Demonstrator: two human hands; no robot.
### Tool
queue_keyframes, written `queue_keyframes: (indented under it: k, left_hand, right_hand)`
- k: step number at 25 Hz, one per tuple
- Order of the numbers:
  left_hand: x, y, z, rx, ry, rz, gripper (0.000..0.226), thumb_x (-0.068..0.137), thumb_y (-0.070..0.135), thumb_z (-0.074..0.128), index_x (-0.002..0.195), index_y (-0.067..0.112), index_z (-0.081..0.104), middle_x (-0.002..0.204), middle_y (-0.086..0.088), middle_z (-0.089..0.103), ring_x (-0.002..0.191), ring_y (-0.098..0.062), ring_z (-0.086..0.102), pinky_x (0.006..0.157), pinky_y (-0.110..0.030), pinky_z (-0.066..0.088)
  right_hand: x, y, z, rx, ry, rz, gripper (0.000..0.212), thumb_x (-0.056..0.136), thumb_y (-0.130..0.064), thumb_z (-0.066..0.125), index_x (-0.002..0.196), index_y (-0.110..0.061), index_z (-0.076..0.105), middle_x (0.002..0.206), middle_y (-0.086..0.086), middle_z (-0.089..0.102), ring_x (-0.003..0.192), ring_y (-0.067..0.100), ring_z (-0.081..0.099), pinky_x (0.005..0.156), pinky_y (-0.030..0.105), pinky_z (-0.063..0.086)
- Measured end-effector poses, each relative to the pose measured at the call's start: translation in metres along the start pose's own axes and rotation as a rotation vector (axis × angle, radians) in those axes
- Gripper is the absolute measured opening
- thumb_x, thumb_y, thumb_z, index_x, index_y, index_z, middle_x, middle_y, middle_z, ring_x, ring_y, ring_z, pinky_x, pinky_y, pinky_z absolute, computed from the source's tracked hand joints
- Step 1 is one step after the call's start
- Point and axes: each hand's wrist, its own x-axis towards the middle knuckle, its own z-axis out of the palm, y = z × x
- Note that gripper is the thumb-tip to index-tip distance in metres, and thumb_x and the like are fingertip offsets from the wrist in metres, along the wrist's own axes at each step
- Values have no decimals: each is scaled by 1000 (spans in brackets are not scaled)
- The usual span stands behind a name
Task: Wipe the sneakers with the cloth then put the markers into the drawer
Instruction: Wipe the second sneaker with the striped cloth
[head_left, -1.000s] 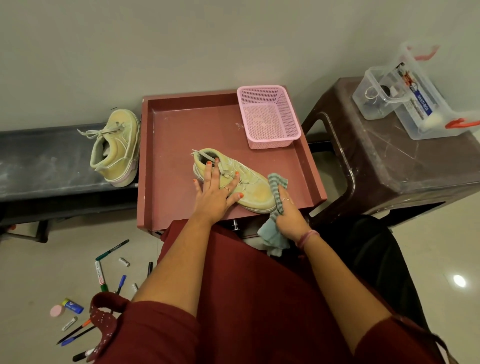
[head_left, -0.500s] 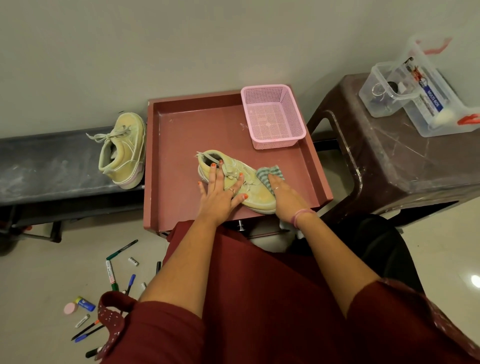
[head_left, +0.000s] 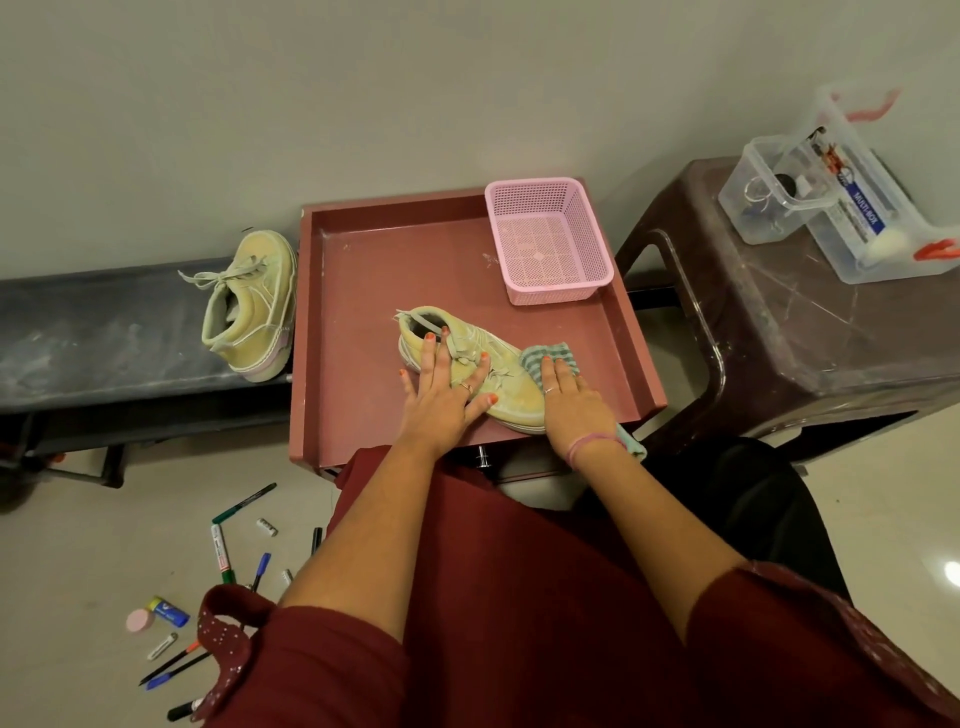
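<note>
Pressing the cloth (head_left: 549, 354) flat-fingered against the sneaker (head_left: 501, 387), right hand (head_left: 571, 402) wipes; left hand (head_left: 441, 395), fingers spread, steadies it. A hard stroke could skid it off the tray's (head_left: 363, 270) near edge.

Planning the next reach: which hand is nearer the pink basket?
Right. The right hand presses the cloth just below the pink basket; the left hand rests on the sneaker, farther left.

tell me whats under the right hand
The cloth lies under the right hand, pressed on the toe of the sneaker. One end shows past the fingertips, another by the wrist; the middle and the toe beneath are covered.
</note>
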Motion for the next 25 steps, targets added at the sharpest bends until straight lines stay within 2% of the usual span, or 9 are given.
queue_keyframes:
  k: [3,5,8,10,12,14,17,20,25]
  left_hand:
    - [1,-1,2,-4,2,12,57,96,57,29,149,44,11,155,-8,-28,136,-21,-39,110,-65,-5]
    - [2,0,2,-11,3,15,57,96,57,30,149,43,12,155,-9,-28,136,-22,-39,110,-65,-5]
    - [2,0,1,-10,-2,14,58,97,56,30,149,43,11,155,-9,-29,137,-24,-38,110,-65,-5]
    - [1,0,2,-6,-1,17,58,97,56,30,149,43,11,155,-8,-30,135,-21,-40,110,-65,-5]
    - [0,-2,2,-3,3,12,58,96,57,29,149,43,11,155,-8,-29,132,-18,-42,110,-65,-5]
    - [1,-2,3,-1,13,11,58,96,57,29,149,43,11,155,-8,-28,132,-18,-42,110,-65,-4]
    - [2,-2,3,13,18,18,58,96,57,28,150,42,10,155,-8,-30,130,-17,-44,110,-65,-5]
    - [2,-1,4,0,8,17,57,97,55,28,150,42,9,154,-10,-31,134,-23,-41,110,-65,-5]
    - [1,-2,3,-26,-10,21,55,98,54,26,149,43,9,154,-10,-32,129,-18,-45,111,-64,-6]
  right_hand:
    - [-46,4,18,-104,111,-148,63,96,-2,25,150,-9,-6,159,14,-6,145,37,10,119,42,14]
    - [-53,11,14,-75,70,-180,66,94,3,26,150,-9,-6,159,13,-8,146,35,7,120,38,12]
    - [-15,5,-2,123,-33,-70,74,90,8,34,151,-11,-3,160,8,-5,147,27,6,119,33,11]
    - [10,3,-13,207,-96,-24,76,88,5,43,152,-12,5,159,7,8,146,24,14,119,35,15]
    - [6,5,-12,212,-120,-18,80,86,5,45,152,-13,4,159,8,8,145,26,13,119,39,16]
    - [-23,7,3,81,-37,-68,77,89,4,40,151,-11,-2,159,12,-1,146,33,8,119,42,14]
    - [-70,-5,22,-83,94,-137,68,91,-1,42,150,-6,9,157,17,7,141,45,17,115,49,20]
    - [-56,-25,14,-53,57,-119,61,97,-4,28,151,-10,-1,160,8,-5,145,38,-6,118,45,1]
    - [-28,-47,13,-63,94,-98,55,100,-10,23,151,-13,3,160,4,6,147,29,-6,117,44,-5]
